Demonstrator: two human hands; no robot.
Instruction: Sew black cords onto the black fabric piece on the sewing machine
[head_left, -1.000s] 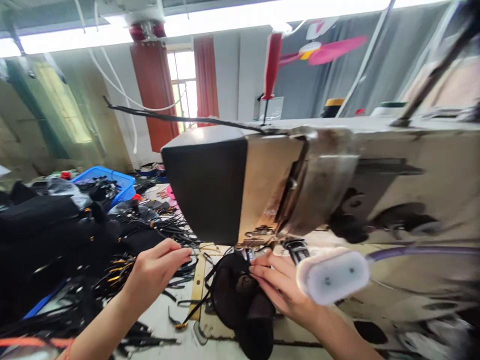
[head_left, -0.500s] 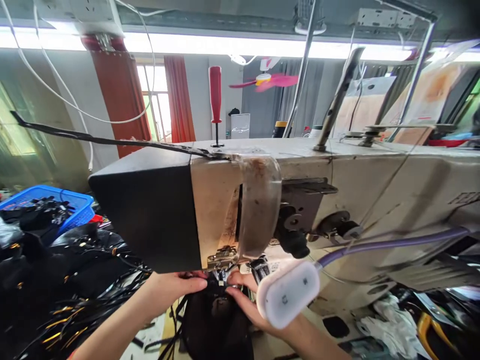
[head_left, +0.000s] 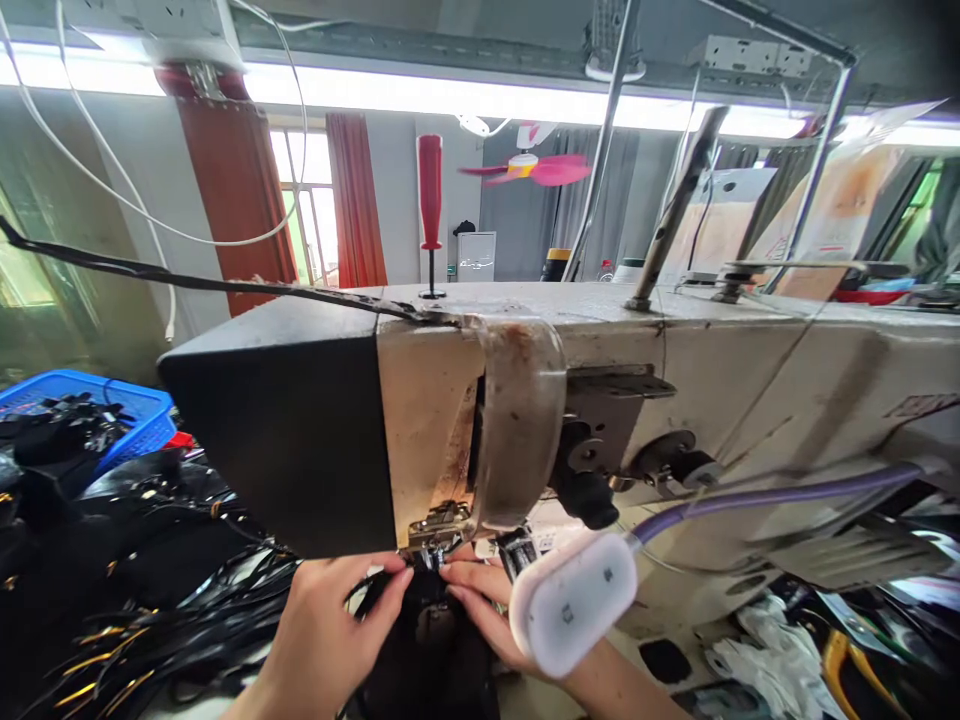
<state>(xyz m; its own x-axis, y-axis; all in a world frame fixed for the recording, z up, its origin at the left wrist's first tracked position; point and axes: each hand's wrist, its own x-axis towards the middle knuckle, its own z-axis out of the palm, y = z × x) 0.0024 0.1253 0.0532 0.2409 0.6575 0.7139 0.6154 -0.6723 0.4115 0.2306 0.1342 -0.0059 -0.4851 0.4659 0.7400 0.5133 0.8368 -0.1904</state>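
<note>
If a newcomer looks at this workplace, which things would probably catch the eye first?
Probably the red-handled screwdriver, standing upright on the sewing machine at upper centre. Then perhaps the pale oval lamp on its purple neck at lower centre. Beside the lamp, under the machine, the left hand and right hand touch black material.

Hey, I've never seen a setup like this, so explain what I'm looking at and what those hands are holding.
You're looking from a camera worn on a person's head. The big pale thing is a sewing machine, with a red-handled screwdriver standing on top. Below its near end, the left hand pinches the edge of some black material. The right hand meets it from the other side; its exact grip is hard to see. A white oval fitting partly covers that arm. On the left lie heaped black strips and a blue basket holding dark pieces.
</note>
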